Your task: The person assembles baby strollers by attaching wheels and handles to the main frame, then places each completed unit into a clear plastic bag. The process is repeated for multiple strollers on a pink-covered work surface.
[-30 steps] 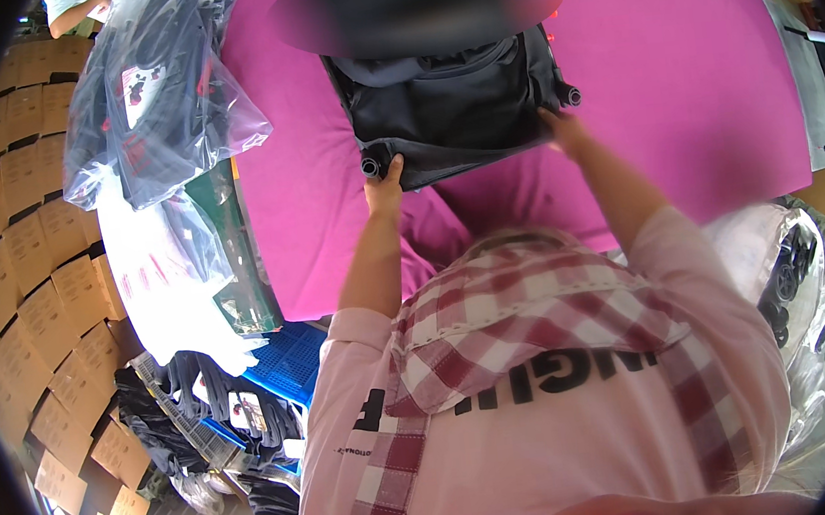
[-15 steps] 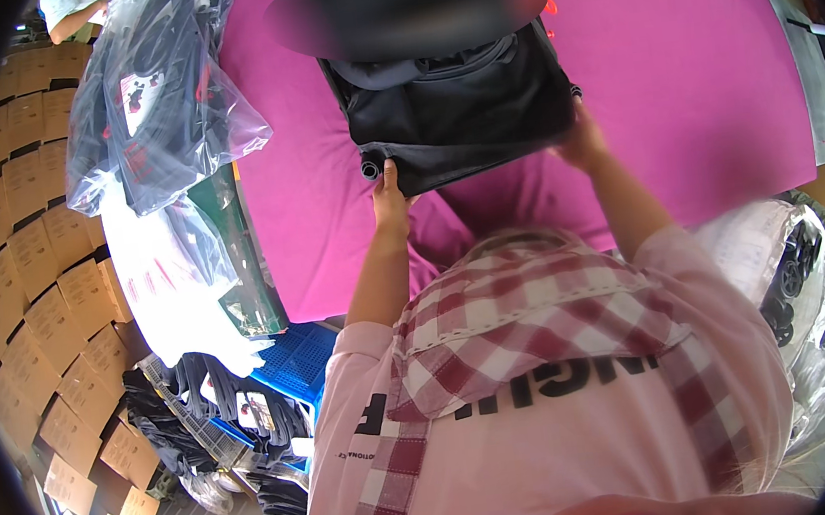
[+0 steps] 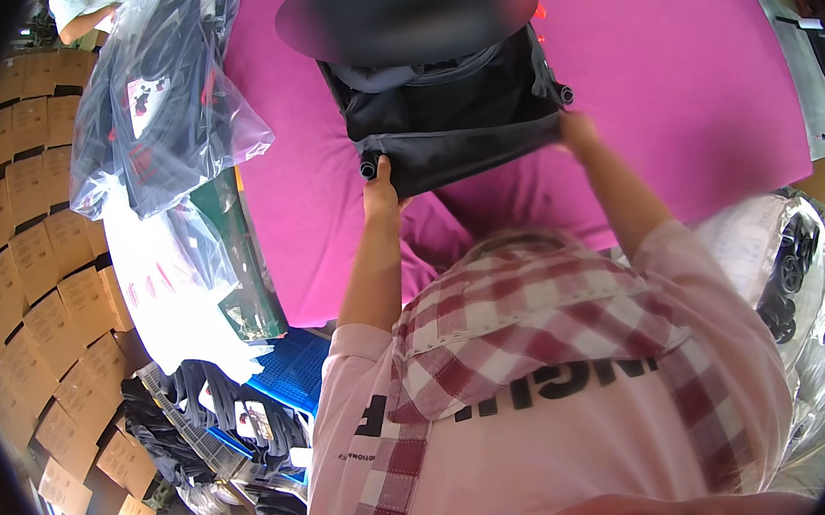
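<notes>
A black fabric stroller seat (image 3: 457, 102) on a tube frame lies on the pink cloth-covered table in front of me; a dark blur hides its upper part. My left hand (image 3: 381, 192) is closed on its near left corner, thumb up beside an open round tube end (image 3: 369, 167). At the near right corner, my right hand (image 3: 576, 130) grips the edge just below another tube end (image 3: 567, 94). Its fingers are partly hidden and slightly smeared. Between both hands hangs the seat's smooth near flap (image 3: 477, 155).
Clear plastic bags of dark fabric goods (image 3: 165, 102) lie at the table's left edge. Below are a blue crate (image 3: 289, 371) and a rack of black pieces (image 3: 212, 409). Cartons (image 3: 42, 276) line the far left. Wrapped black wheeled parts (image 3: 786, 268) sit at the right.
The seat's near right corner has shifted a little left, and its near flap now shows more of its face. My right hand moved slightly left with it; my left hand stays at its corner.
</notes>
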`<action>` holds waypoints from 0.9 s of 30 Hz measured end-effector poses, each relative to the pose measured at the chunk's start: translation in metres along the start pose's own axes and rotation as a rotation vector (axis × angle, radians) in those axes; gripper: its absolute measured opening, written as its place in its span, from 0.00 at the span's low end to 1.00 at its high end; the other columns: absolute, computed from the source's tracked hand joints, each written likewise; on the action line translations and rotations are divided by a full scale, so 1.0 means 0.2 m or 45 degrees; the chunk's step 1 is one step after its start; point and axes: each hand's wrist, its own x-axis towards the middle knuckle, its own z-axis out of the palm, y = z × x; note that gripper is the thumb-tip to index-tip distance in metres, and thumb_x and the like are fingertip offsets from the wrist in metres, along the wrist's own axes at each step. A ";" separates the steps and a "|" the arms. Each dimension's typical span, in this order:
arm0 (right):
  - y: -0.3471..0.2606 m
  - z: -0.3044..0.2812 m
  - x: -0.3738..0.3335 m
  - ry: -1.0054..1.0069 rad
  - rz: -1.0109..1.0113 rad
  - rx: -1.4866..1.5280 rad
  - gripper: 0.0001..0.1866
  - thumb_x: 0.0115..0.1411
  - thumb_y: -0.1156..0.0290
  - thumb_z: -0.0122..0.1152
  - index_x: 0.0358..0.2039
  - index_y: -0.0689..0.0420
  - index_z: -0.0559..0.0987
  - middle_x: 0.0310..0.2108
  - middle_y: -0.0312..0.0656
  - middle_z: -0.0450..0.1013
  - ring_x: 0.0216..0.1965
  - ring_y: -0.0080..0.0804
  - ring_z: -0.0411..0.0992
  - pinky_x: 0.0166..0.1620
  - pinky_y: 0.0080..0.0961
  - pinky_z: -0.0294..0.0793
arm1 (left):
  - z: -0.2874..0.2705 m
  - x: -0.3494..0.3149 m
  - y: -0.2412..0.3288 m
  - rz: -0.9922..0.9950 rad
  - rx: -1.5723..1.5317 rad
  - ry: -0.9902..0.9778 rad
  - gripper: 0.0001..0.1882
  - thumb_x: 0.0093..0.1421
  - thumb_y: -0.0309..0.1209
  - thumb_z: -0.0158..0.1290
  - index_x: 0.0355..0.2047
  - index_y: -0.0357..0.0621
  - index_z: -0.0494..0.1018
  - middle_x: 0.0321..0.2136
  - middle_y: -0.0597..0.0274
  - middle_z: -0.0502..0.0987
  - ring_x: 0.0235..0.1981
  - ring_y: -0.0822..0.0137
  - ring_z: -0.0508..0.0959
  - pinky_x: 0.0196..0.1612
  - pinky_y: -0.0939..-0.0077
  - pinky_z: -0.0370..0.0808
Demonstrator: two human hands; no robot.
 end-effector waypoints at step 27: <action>-0.01 0.05 -0.09 -0.211 -0.048 0.206 0.13 0.64 0.62 0.49 0.43 0.54 0.74 0.32 0.35 0.75 0.30 0.26 0.74 0.34 0.25 0.77 | -0.03 0.09 -0.08 0.076 0.140 0.057 0.30 0.59 0.54 0.51 0.45 0.36 0.71 0.37 0.55 0.75 0.32 0.62 0.77 0.23 0.67 0.78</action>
